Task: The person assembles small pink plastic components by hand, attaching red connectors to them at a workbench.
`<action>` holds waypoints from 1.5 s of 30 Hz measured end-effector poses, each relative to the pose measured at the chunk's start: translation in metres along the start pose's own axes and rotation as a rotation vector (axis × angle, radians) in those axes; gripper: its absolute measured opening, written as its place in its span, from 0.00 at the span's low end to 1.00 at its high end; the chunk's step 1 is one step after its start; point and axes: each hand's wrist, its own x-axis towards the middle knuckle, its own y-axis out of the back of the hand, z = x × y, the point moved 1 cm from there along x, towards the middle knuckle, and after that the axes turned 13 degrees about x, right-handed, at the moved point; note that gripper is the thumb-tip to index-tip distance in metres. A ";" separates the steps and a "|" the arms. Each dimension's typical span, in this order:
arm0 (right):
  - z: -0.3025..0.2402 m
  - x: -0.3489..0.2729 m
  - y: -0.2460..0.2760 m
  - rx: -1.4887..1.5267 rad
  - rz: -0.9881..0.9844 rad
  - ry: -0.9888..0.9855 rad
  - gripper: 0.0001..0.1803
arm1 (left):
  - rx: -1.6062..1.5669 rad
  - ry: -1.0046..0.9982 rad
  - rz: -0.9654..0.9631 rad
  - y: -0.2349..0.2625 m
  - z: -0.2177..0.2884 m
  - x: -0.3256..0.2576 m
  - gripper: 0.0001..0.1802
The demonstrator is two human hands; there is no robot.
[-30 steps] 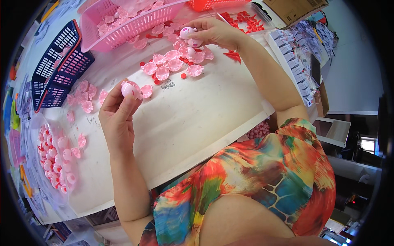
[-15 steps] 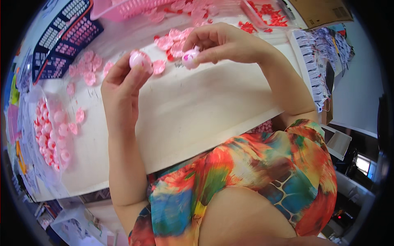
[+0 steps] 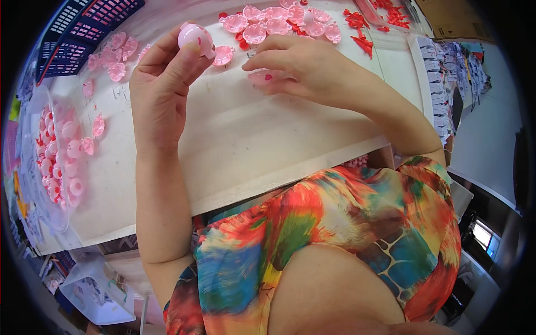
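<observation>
My left hand (image 3: 164,75) pinches a glossy pink, ball-shaped plastic piece (image 3: 195,38) between thumb and fingers, raised over the table. A little to the right, my right hand (image 3: 301,67) has its fingers curled round a small pale pink plastic piece (image 3: 261,77) with a magenta mark. Motion smears this piece, and my fingers cover part of it. Between the hands and just beyond them, a translucent pink shell piece (image 3: 223,55) lies on the white table (image 3: 251,139). The two held pieces are apart.
More translucent pink shells (image 3: 277,26) lie at the far middle, with red pieces (image 3: 362,42) to their right. A dark blue basket (image 3: 75,36) stands far left. Near the left edge, a clear container (image 3: 60,215) holds several pink balls. Tagged items (image 3: 438,89) line the right side.
The right hand's piece has turned and now shows blurred, the fingers more spread over it. My left hand keeps its ball, slightly higher in view. The whole view has shifted a little.
</observation>
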 end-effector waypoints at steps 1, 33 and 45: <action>0.001 0.001 -0.001 -0.033 0.013 0.013 0.13 | 0.001 -0.001 0.001 0.001 -0.001 0.001 0.18; -0.003 0.015 -0.001 0.742 0.403 0.094 0.13 | 0.104 -0.020 -0.133 -0.009 -0.004 -0.010 0.23; 0.004 0.015 -0.010 0.690 0.439 0.105 0.12 | 0.230 -0.077 -0.186 -0.010 -0.007 -0.011 0.22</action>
